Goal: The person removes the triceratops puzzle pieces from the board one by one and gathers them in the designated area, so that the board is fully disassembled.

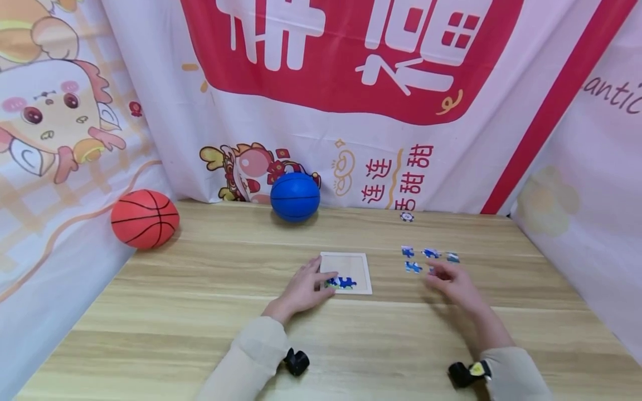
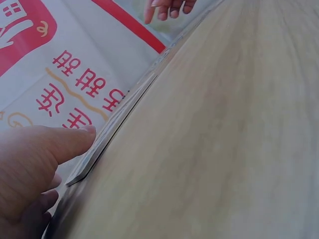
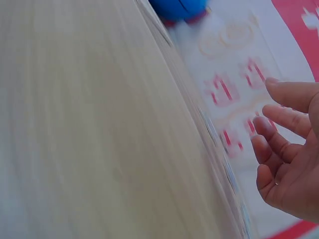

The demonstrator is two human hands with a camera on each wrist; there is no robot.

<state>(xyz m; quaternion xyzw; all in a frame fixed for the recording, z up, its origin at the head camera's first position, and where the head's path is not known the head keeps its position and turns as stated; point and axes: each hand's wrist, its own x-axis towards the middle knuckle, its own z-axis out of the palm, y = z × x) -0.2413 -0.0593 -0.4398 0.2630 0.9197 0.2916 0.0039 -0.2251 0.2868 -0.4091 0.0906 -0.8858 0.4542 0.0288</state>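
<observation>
A shallow square puzzle tray [image 1: 368,273] with a pale rim lies on the table, blue puzzle pieces [image 1: 346,282] along its near side. My left hand [image 1: 302,287] rests at the tray's left side, fingers spread, one fingertip by the pieces inside. In the left wrist view its thumb [image 2: 70,142] lies straight along the tray's edge. To the right, several loose puzzle pieces [image 1: 413,267] lie on the wood. My right hand [image 1: 453,283] hovers at their near side, partly covering one. The right wrist view shows its fingers [image 3: 284,119] loosely bent and apart, holding nothing.
A blue ball [image 1: 295,196] sits at the table's back against the printed curtain, and a red ball [image 1: 145,219] at the left edge. A small round chip [image 1: 407,217] lies near the back. Curtains enclose the wooden table [image 1: 225,267] at the back and sides.
</observation>
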